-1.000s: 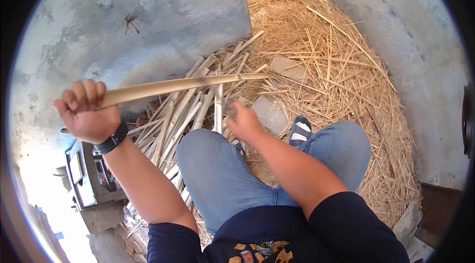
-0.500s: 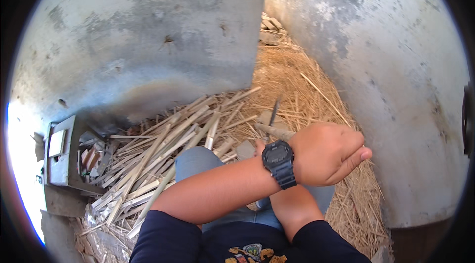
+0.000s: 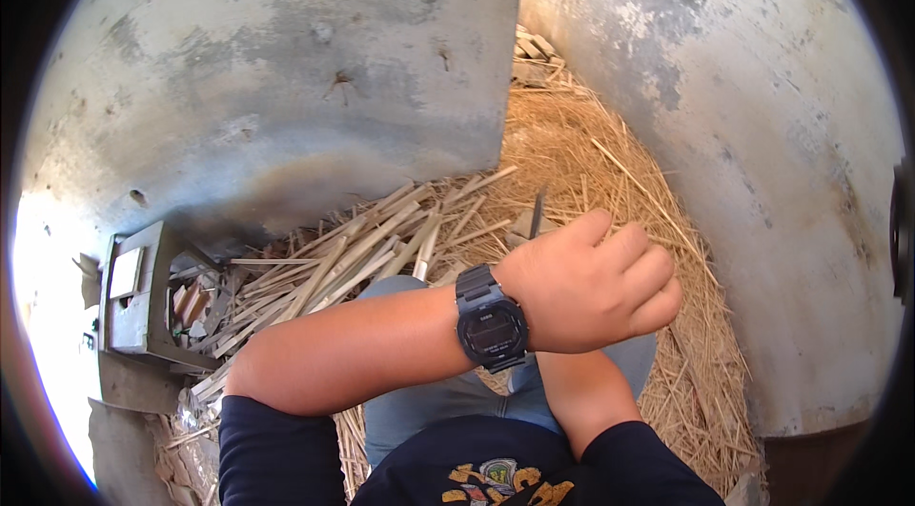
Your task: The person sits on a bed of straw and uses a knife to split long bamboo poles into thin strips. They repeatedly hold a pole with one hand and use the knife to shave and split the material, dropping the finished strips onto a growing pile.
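Note:
My left forearm, with a black digital watch (image 3: 492, 323) on the wrist, reaches across in front of me to the right. At its end my left hand (image 3: 600, 279) is closed in a fist, knuckles up; anything inside it is hidden. My right forearm (image 3: 591, 399) passes beneath the left hand, which covers my right hand and its fingers. Just beyond the left hand a dark, narrow, pointed blade (image 3: 538, 212) sticks up; its lower end is out of sight. A heap of split wooden strips (image 3: 372, 237) lies to the left of my hands.
Straw and shavings (image 3: 553, 139) cover the ground ahead and to the right. Grey, stained walls (image 3: 334, 58) stand ahead and at the right. A small wooden stool-like frame (image 3: 143, 292) lies at the left, and bricks (image 3: 536, 47) are stacked at the back.
My left hand has shifted slightly left and turned, so its thumb no longer shows. The light-brown stick and the right fingertips seen before are now covered.

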### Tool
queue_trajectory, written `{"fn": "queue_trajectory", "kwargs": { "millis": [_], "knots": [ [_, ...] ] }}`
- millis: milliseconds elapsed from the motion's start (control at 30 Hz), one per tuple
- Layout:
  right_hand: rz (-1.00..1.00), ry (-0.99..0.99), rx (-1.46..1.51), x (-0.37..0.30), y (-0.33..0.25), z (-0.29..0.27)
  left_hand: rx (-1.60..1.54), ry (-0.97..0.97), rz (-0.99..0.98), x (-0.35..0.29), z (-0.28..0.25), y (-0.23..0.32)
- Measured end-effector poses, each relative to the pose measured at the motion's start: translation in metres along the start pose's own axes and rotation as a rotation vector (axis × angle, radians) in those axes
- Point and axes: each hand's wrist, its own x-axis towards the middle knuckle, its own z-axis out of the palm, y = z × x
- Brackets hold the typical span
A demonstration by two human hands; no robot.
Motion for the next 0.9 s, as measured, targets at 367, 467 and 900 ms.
{"fn": "queue_trajectory", "kwargs": {
  "millis": [367,467,900],
  "knots": [
    [-0.199,0.17,-0.332,-0.02,-0.017,0.063,-0.708,0.41,-0.778,-0.059,-0.01,-0.054],
    [-0.088,0.1,-0.198,-0.028,-0.005,0.072,-0.794,0.823,-0.804,-0.081,0.004,-0.092],
    [-0.18,-0.184,-0.267,-0.016,-0.032,0.11,-0.625,1.117,-1.116,-0.097,-0.022,-0.144]
  ]
}}
